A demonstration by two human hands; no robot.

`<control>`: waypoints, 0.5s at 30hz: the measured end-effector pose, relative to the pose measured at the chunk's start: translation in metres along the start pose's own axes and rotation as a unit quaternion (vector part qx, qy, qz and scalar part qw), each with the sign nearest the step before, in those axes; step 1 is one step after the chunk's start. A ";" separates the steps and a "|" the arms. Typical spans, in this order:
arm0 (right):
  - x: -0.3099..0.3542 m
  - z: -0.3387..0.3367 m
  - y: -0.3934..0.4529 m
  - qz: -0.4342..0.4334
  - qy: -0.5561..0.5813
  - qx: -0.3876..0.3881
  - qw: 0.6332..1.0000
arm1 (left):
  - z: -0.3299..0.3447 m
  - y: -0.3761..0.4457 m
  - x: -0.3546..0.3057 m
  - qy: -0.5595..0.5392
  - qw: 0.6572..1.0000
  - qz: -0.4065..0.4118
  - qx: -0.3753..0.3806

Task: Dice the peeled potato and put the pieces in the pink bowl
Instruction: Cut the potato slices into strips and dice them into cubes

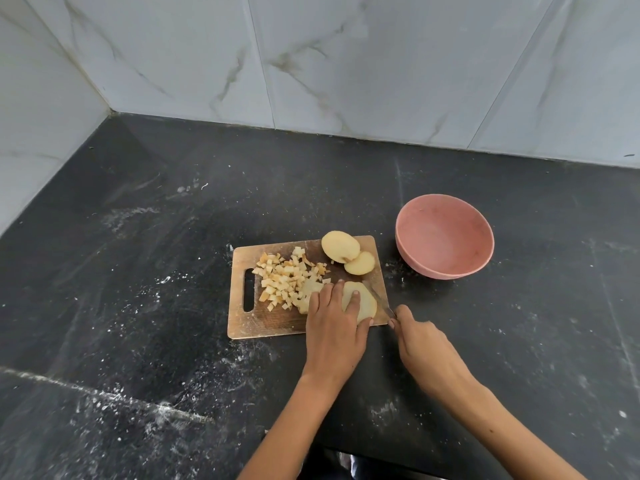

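On the cutting board (277, 320): firm, wet-slick potato slab (363, 303) pinned flat under left hand (334, 317).
Best steadied by fingertips on top; right hand (415, 336) clasping knife (379, 299); pink bowl (445, 237) empty.

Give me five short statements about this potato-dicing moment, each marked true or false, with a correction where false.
1. The pink bowl already holds diced potato. False: it is empty.
2. The diced pieces lie on the cutting board. True.
3. The left hand holds down a potato slab. True.
4. The right hand is empty. False: it grips a knife.
5. Two uncut potato pieces sit on the board's far edge, near the bowl. True.
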State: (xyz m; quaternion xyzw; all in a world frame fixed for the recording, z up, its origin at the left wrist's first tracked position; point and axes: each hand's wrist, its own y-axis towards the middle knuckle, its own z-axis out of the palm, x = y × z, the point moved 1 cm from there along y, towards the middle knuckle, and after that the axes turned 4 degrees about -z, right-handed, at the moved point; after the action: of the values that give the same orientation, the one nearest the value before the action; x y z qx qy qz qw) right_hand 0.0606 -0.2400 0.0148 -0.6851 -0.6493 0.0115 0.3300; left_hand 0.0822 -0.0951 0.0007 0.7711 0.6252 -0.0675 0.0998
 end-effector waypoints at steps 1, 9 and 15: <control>0.000 0.001 0.001 -0.001 -0.005 0.001 1.000 | 0.000 -0.001 -0.001 0.008 1.000 -0.002 -0.003; 0.006 -0.003 0.016 -0.001 -0.066 0.033 0.997 | 0.003 -0.002 -0.009 0.025 0.999 -0.019 0.010; -0.007 -0.002 0.008 -0.006 -0.073 0.057 0.996 | 0.006 -0.002 -0.011 0.021 0.999 -0.036 0.026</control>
State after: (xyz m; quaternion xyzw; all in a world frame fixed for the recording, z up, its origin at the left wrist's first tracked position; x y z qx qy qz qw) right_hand 0.0672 -0.2474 0.0101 -0.6587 -0.6737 0.0969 0.3206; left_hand 0.0776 -0.1068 -0.0031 0.7517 0.6526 -0.0705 0.0642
